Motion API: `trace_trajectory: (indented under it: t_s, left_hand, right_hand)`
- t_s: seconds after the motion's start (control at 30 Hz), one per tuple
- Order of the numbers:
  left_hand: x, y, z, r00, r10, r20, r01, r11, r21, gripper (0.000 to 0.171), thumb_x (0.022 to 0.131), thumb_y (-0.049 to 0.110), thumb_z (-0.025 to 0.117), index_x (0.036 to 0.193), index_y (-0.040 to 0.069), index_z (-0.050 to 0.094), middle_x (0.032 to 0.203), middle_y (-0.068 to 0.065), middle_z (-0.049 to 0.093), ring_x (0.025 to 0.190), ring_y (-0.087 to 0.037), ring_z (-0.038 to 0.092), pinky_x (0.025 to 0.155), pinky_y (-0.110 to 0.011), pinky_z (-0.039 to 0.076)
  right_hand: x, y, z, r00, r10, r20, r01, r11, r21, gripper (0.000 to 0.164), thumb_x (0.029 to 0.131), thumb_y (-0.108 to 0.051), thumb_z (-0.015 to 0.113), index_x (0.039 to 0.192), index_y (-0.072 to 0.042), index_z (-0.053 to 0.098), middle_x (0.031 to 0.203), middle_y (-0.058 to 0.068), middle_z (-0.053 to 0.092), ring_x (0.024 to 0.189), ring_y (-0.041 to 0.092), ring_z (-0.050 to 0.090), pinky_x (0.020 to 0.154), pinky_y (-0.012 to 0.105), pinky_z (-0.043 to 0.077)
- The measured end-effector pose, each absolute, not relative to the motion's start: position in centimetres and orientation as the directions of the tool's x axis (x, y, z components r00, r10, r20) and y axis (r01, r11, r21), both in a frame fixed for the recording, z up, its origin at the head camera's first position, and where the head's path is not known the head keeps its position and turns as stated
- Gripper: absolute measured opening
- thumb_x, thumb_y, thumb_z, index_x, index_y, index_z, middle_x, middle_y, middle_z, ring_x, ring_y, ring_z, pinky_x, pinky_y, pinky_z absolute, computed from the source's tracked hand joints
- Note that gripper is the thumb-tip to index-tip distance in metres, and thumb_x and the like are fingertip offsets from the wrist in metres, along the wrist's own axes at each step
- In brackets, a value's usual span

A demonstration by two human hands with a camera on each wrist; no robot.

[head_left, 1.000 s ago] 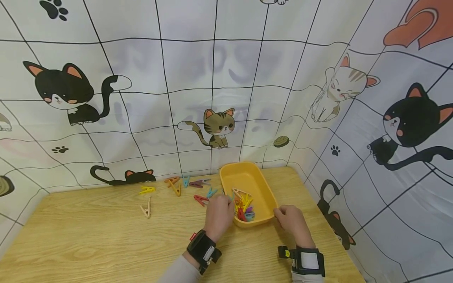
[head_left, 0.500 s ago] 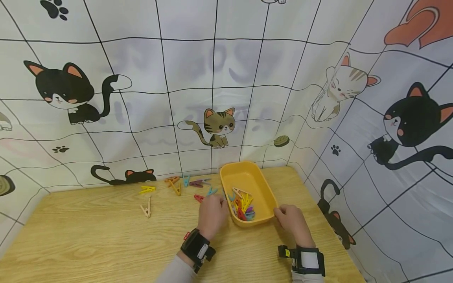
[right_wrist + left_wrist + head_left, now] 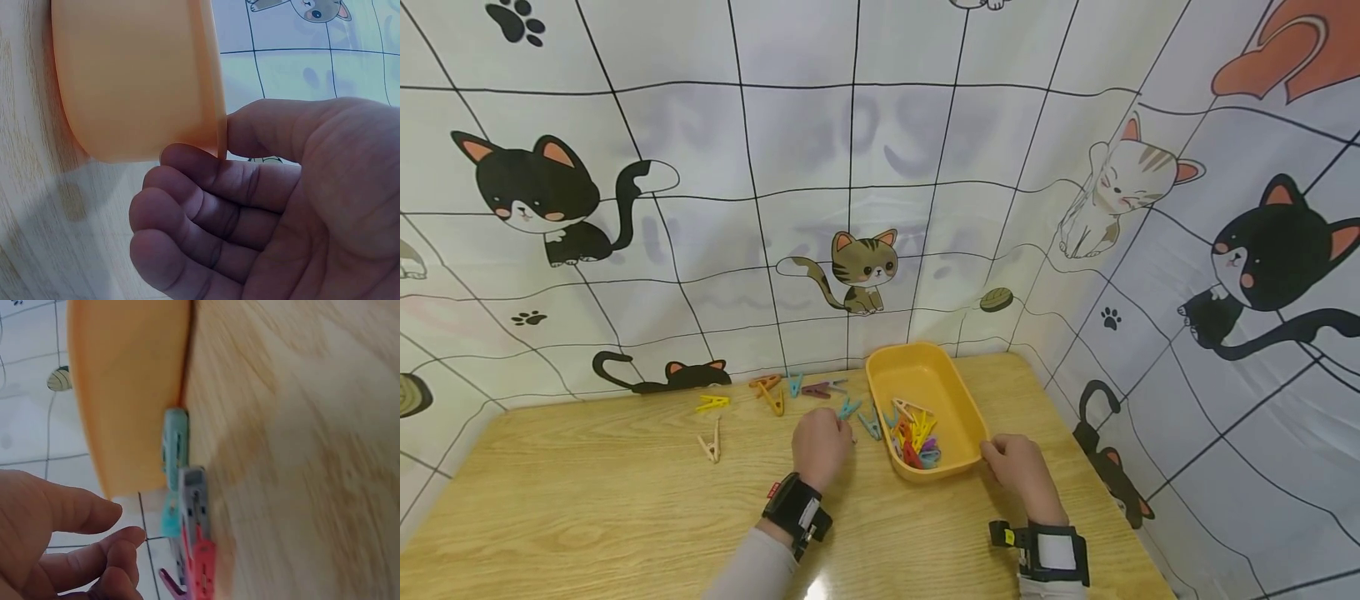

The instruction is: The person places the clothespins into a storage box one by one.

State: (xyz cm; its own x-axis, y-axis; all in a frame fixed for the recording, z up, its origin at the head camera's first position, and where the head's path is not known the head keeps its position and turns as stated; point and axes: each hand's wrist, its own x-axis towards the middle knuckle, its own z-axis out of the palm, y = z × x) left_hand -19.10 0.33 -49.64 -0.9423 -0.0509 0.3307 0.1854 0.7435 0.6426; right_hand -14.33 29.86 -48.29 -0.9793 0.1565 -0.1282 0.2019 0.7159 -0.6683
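Observation:
My left hand (image 3: 822, 448) is over the table just left of the yellow plastic tray (image 3: 961, 408). In the left wrist view its thumb and index finger stand apart with nothing between them. Beside the fingertips are a red clothespin (image 3: 204, 569), a grey one (image 3: 195, 487) and a teal one (image 3: 176, 447); the red one is hidden behind the hand in the head view. My right hand (image 3: 1021, 471) pinches the tray's near right rim between thumb and index finger, its other fingers curled below. Several mixed clothespins (image 3: 917, 429) lie inside the tray.
Toward the wall lie a purple clothespin (image 3: 816, 390), a blue one (image 3: 794, 384) and orange ones (image 3: 771, 397). Farther left are a yellow clothespin (image 3: 712, 402) and a beige one (image 3: 711, 442). A cat-print sheet (image 3: 805, 200) hangs behind the wooden table (image 3: 625, 500).
My left hand has moved left, away from the tray, uncovering a blue-grey clothespin beside it and covering the red one. The right hand keeps its hold on the rim.

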Motion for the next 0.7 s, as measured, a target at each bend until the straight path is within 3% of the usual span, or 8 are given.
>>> trace_trajectory:
  t_s: [0.23,0.47,0.7]
  left_hand:
    - [-19.9,-0.4,-50.4,-0.964,-0.075,0.256,0.095,0.799,0.593,0.057,0.088,0.003,0.073,0.049,0.018,0.034,0.049,0.008,0.025,0.045,-0.010,0.028,0.044,-0.025,0.021]
    - [-20.1,-0.9,-50.8,-0.975,-0.073,0.210,0.064,0.811,0.581,0.058,0.084,-0.003,0.068,0.050,0.019,0.027,0.052,0.008,0.018,0.047,-0.011,0.022,0.044,-0.027,0.017]
    - [-20.5,-1.2,-51.4,-0.980,-0.072,0.187,0.045,0.829,0.557,0.055,0.085,-0.003,0.067,0.051,0.018,0.029,0.052,0.007,0.020,0.046,-0.012,0.024,0.044,-0.027,0.018]
  right_hand:
    - [-14.2,29.8,-48.1,-0.979,0.155,-0.135,0.206,0.719,-0.664,0.031,0.102,-0.021,0.055,0.082,-0.001,0.066,0.066,0.002,0.051,0.063,0.018,0.049,0.058,0.031,0.038]
    - [-14.2,29.8,-48.1,-0.979,0.151,-0.136,0.203,0.713,-0.671,0.031,0.102,-0.021,0.055,0.082,-0.001,0.066,0.064,0.001,0.051,0.061,0.017,0.048,0.056,0.030,0.037]
    - [-14.2,29.7,-48.0,-0.979,0.157,-0.133,0.205,0.721,-0.662,0.030,0.102,-0.020,0.055,0.082,0.000,0.066,0.065,0.002,0.051,0.062,0.018,0.048,0.057,0.031,0.037]
